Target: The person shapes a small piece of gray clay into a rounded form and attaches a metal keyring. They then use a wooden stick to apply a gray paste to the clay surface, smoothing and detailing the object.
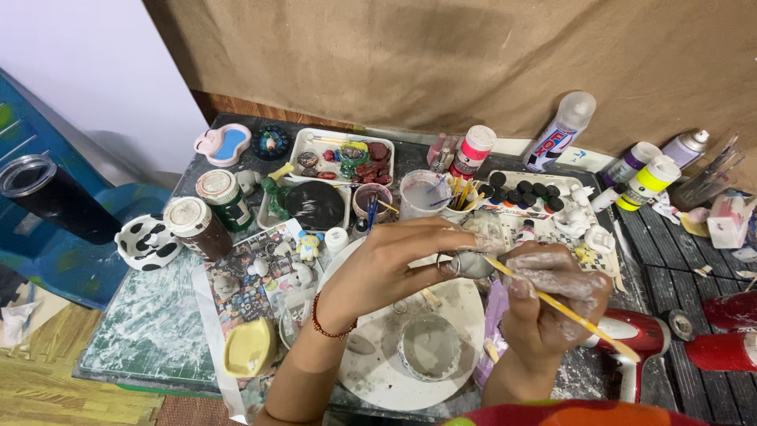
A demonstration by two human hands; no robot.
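Your only open patch of desk (150, 331) lies front-left; jars (197, 225), cups (422, 193) and paint bottles (646, 181) crowd everything beyond.

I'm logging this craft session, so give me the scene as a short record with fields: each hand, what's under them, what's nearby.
left hand: holds a small grey piece
right hand: holds a yellow brush, tip at the piece
under hands: white plate with a paint cup
right of hands: red hair dryer
behind: paint bottles, figurine tray
surface: paint-smeared table
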